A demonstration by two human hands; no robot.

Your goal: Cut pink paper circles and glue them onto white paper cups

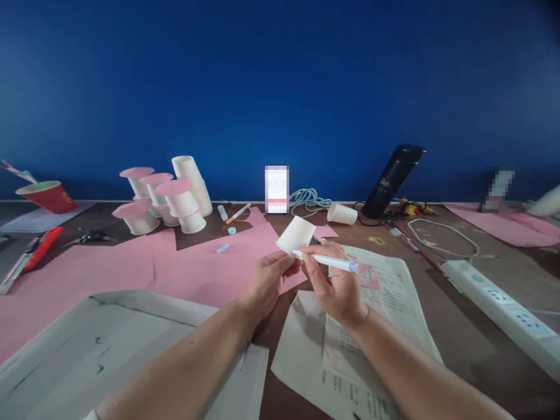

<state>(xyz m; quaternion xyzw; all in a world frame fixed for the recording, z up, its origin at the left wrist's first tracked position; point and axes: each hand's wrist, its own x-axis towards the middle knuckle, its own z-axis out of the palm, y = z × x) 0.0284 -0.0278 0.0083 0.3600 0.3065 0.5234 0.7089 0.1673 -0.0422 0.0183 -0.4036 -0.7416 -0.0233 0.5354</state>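
My left hand (268, 282) pinches the rim of a white paper cup (296, 234), held bottom-up above the table's middle. My right hand (336, 284) grips a white glue stick with a blue end (329, 262), its tip touching the cup's rim. Both hands hover over a pink paper sheet (184, 265) and printed white papers (385, 291).
Several white cups capped with pink discs (168, 201) stand at the back left, with a red cup (46, 196) farther left. Another cup (342, 214) lies on its side beside a black bottle (391, 181). A white power strip (503, 306) is at right, scissors (90, 237) at left.
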